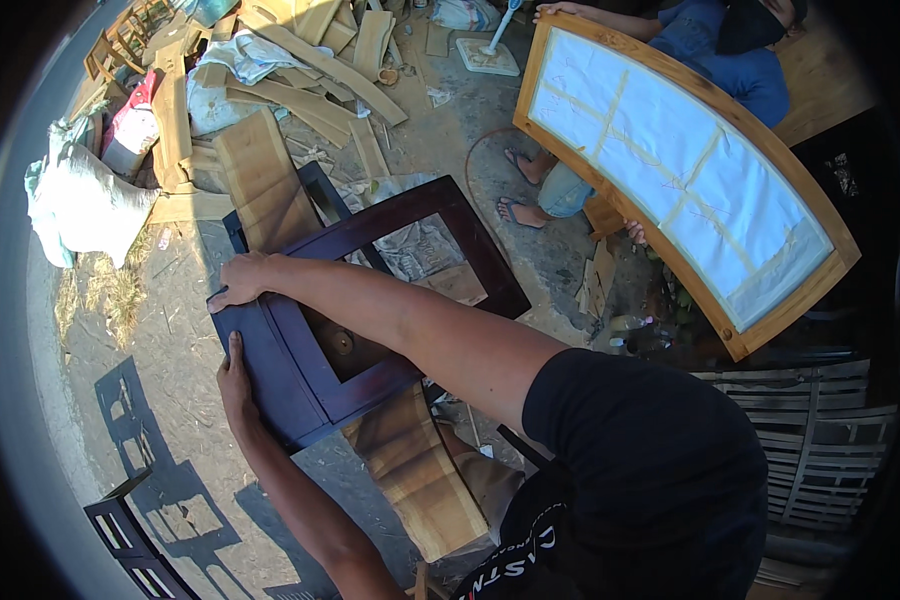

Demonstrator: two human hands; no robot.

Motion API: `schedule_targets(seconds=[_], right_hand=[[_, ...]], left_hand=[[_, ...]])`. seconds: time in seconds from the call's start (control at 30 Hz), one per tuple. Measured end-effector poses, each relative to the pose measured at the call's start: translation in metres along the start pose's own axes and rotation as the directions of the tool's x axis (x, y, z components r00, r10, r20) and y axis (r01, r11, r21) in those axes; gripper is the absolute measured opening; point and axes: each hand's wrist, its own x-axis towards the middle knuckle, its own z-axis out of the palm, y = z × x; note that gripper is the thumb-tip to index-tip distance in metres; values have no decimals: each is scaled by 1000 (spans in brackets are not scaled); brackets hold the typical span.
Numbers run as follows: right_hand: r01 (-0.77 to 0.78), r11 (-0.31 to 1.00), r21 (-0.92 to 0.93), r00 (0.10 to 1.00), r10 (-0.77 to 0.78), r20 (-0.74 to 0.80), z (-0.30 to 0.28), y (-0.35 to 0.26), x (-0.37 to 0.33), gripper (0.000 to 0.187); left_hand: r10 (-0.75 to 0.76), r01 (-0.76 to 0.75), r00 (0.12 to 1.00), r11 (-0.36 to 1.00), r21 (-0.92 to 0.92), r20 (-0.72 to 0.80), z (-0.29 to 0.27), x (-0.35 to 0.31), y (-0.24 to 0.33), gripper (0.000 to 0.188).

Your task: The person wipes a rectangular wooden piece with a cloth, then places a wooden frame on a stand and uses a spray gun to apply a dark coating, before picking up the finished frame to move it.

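Note:
A dark purple-brown wooden frame (305,375) with rectangular openings lies across a wooden plank (420,480). My right hand (242,280) is closed over its far left corner, that arm stretching across the frame. At the left edge, my left hand (236,385) grips the frame's side, thumb toward the top and fingers partly hidden along the rim. Beyond the frame, a live-edge board (265,180) sticks out in line with the plank; whether they are one piece is hidden.
At the right, another person (735,60) holds a wooden frame with a taped white covering (670,170). Offcuts (315,70) and sacks (95,195) are heaped at the far left. A dark slotted piece (140,540) stands lower left. Slatted panels (820,430) lie at right.

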Motion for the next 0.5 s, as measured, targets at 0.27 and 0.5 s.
schedule_targets(seconds=[0.27, 0.5], right_hand=[[74, 995, -68, 980, -59, 191, -24, 23, 11, 80], [143, 985, 100, 970, -159, 185, -18, 33, 11, 68]], left_hand=[[-1, -1, 999, 999, 51, 39, -9, 9, 1, 89], [46, -46, 999, 999, 10, -21, -7, 30, -9, 83]])
